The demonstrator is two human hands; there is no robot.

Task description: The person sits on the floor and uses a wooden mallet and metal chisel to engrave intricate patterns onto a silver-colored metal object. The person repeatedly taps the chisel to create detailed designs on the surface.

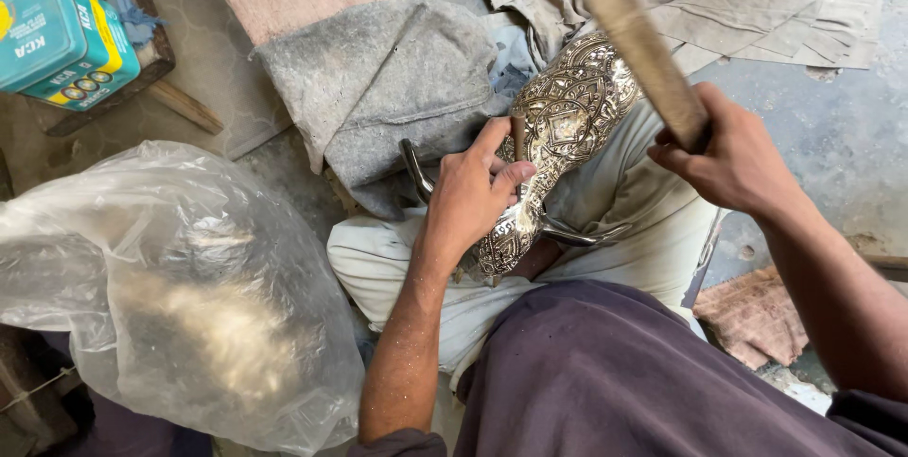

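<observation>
An ornate, engraved silver-coloured metal vessel (567, 116) lies across my lap, resting on a curved metal support (416, 173). My left hand (478, 192) pinches a small punch (518, 140) upright against the vessel's patterned side. Raised above and to the right of the vessel, my right hand (733, 159) grips the wooden handle of a hammer (643, 45); the hammer's head is blurred near the top of the view.
A grey felt cloth (388, 79) lies beyond my knees. A large clear plastic bag (170, 296) with shiny pieces sits at the left. A teal tin (61, 41) stands at the top left. Crumpled cloth (738, 3) covers the floor at the top right.
</observation>
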